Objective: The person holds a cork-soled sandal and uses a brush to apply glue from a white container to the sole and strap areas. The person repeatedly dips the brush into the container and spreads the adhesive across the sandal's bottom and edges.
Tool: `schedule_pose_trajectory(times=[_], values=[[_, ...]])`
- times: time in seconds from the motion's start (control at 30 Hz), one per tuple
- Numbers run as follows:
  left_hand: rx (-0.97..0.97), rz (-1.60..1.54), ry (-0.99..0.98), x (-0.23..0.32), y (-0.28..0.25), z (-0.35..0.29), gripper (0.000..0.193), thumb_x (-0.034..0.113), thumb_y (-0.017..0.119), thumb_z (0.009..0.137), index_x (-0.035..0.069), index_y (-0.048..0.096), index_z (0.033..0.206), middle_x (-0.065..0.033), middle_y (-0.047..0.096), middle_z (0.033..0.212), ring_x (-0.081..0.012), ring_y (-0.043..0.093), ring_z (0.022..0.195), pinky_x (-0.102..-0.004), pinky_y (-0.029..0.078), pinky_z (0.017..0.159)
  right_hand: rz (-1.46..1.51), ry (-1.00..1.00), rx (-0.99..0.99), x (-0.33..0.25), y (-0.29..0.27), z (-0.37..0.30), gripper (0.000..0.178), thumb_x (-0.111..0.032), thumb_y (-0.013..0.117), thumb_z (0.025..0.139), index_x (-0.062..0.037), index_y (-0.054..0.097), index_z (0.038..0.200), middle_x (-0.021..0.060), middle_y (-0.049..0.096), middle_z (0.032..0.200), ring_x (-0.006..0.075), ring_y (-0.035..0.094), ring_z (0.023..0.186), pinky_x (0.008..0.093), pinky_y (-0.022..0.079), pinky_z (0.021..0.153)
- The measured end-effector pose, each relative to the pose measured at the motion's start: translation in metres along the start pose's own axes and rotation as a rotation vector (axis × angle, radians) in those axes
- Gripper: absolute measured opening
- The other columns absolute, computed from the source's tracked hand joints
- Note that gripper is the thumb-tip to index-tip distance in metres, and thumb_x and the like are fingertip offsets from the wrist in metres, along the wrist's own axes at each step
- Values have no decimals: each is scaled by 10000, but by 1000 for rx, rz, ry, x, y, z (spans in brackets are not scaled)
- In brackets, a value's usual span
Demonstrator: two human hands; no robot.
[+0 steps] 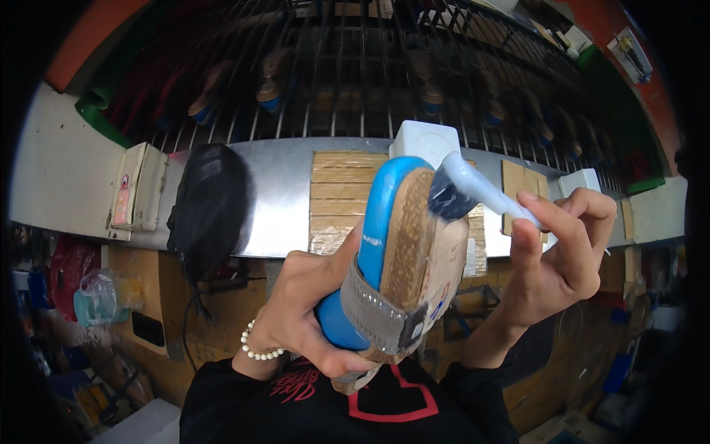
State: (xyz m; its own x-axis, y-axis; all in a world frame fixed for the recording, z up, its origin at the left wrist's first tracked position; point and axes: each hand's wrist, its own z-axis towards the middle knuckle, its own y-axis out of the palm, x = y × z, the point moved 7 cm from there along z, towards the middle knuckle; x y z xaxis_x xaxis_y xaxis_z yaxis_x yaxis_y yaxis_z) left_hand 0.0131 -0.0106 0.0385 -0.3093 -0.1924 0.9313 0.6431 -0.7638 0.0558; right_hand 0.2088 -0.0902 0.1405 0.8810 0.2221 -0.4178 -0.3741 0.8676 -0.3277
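Note:
My left hand (307,311) is closed around a sandal (414,244) fitted on a blue last (377,214). The sandal has a cork midsole and a grey strap (381,314), and its pale underside faces right. Between the thumb and fingers of my right hand (558,251) is a brush (484,186) with a whitish, smeared handle. Its dark bristles lie against the sandal's underside near the toe end; the exact contact is partly hidden. A white container (425,137) stands just behind the toe.
A metal ledge (277,200) carries a film-wrapped slatted board (344,192), a black mesh-covered object (211,211) and a beige box (140,185). Beyond it runs a rack of metal rods (336,89) with several sandals on blue lasts. A phone (148,329) lies lower left.

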Motion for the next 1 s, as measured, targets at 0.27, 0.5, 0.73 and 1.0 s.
schedule_pose_trajectory(times=[0.27, 0.5, 0.73, 1.0], values=[[22, -153, -112, 0, 5, -2, 1139, 468, 840, 592, -34, 334, 1479, -229, 697, 1091, -331, 719, 935, -385, 569, 871, 289, -14, -67, 13, 1, -7, 476, -405, 920, 496, -140, 796, 871, 11, 372, 918, 131, 408, 750, 244, 321, 620], [-55, -13, 14, 6, 3, 2, 1136, 491, 797, 605, -39, 319, 1489, -249, 687, 1105, -354, 702, 992, -370, 541, 893, 398, -96, -104, 16, 6, -10, 518, -486, 923, 454, -169, 795, 842, 4, 363, 893, 124, 409, 713, 231, 311, 594], [30, -171, -147, -2, 9, -4, 1130, 497, 775, 632, -57, 294, 1491, -253, 681, 1107, -350, 701, 995, -358, 529, 920, 465, -190, -146, 9, 4, -12, 490, -473, 929, 445, -173, 787, 806, -6, 372, 857, 126, 416, 706, 235, 315, 598], [172, -441, -296, -5, 12, -3, 1108, 456, 790, 637, -56, 281, 1477, -257, 573, 1265, -366, 593, 1165, -407, 458, 1039, 395, -48, -211, 13, 10, -20, 505, -429, 934, 430, -147, 798, 827, -5, 394, 875, 136, 430, 753, 240, 319, 613]])
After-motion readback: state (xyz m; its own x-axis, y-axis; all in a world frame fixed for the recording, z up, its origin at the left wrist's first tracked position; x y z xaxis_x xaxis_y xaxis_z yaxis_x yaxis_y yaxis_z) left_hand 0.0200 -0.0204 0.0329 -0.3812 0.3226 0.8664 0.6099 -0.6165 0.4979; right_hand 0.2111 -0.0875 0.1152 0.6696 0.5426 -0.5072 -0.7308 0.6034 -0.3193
